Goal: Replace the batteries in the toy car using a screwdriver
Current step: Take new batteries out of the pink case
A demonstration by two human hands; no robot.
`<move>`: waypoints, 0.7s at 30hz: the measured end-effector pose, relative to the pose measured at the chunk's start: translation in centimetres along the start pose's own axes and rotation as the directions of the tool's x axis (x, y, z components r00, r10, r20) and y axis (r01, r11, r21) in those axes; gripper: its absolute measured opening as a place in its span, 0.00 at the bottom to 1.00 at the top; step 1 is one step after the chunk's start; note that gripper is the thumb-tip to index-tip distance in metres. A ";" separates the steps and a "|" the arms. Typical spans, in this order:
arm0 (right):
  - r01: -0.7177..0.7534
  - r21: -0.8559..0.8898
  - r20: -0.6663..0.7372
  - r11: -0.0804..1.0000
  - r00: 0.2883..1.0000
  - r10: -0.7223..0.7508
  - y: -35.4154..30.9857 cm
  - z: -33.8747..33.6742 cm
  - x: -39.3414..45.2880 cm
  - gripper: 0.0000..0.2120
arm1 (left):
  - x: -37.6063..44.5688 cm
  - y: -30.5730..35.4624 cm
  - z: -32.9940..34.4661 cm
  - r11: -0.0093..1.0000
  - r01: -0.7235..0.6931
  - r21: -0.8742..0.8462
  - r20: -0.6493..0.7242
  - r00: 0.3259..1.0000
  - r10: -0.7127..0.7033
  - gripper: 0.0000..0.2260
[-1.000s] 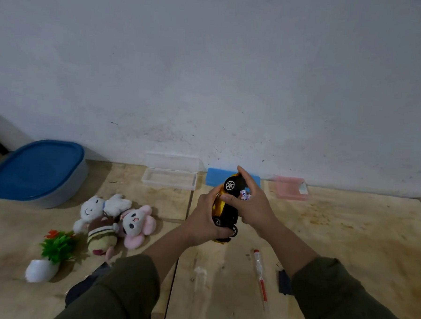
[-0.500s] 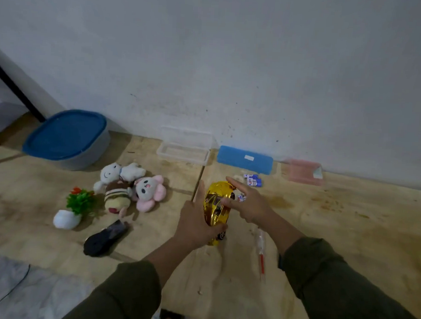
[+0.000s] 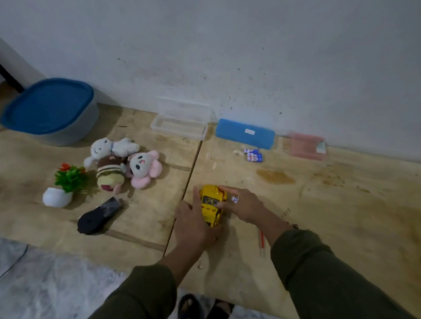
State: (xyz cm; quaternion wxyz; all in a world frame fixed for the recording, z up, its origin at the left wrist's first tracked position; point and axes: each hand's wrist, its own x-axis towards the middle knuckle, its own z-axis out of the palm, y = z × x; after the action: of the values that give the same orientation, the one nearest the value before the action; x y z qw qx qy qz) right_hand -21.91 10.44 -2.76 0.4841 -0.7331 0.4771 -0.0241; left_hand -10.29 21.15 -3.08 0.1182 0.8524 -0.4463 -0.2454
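Close to the viewer on the wooden desk (image 3: 348, 215), the left hand (image 3: 193, 225) grips the yellow toy car (image 3: 210, 204), roof up. The right hand (image 3: 244, 207) touches its far side, pinching something small, possibly a battery. A screwdriver (image 3: 262, 242) lies just beside. Farther back, batteries (image 3: 253, 155) rest near a blue case (image 3: 245, 134). Likely the car is being set down; next comes turning it over.

Blue-lidded tub (image 3: 48, 109) far left; 3 plush toys (image 3: 124, 164) by fake plant (image 3: 65, 183); clear case (image 3: 179, 123), blue case (image 3: 245, 133) at wall.

No legible text anywhere.
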 end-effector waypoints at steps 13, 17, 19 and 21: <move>-0.353 -0.272 -0.509 0.895 0.843 0.178 4.5 -12.4 -4.0 0.25 | 3.8 8.5 -2.2 0.943 -0.323 0.083 -0.087 0.940 0.329 0.41; -0.431 -0.525 -0.617 0.734 0.787 0.021 6.7 -16.8 -2.2 0.23 | 7.3 14.7 0.1 0.834 -0.510 0.211 -0.011 0.852 0.524 0.34; -0.375 -0.600 -0.572 0.707 0.819 -0.050 8.0 -18.4 -0.4 0.23 | 9.2 18.3 1.7 0.803 -0.534 0.264 0.027 0.837 0.547 0.31; -0.311 -0.631 -0.491 0.711 0.870 -0.055 9.4 -19.7 1.3 0.21 | 11.0 21.8 3.7 0.815 -0.518 0.259 0.067 0.852 0.520 0.29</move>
State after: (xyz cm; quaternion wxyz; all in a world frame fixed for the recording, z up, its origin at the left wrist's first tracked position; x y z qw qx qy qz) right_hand -37.34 -4.75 0.17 0.0429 -0.7944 0.6058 0.0119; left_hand -22.32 -0.28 -0.48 0.0659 0.7073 -0.6901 -0.1383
